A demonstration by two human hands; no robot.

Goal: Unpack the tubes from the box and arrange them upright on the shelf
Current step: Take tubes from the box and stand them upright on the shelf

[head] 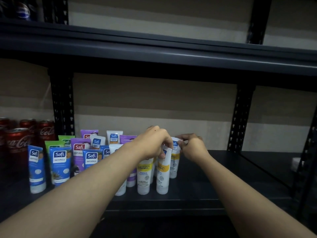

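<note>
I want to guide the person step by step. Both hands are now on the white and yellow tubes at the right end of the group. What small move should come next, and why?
Probably straighten, then release. The left hand pinches the top of a front white-yellow tube that leans a little, and the right hand holds the rear tube by its top. Both tubes already stand cap-down on the shelf.

There is one view only, from a wide-angle camera on the person's head. It faces a dark metal shelf unit (197,198) head-on from close range, tilted slightly down onto the lower shelf board, with the upper board crossing the frame above. Both forearms reach in from the bottom edge. Straight lines bow toward the corners.
</note>
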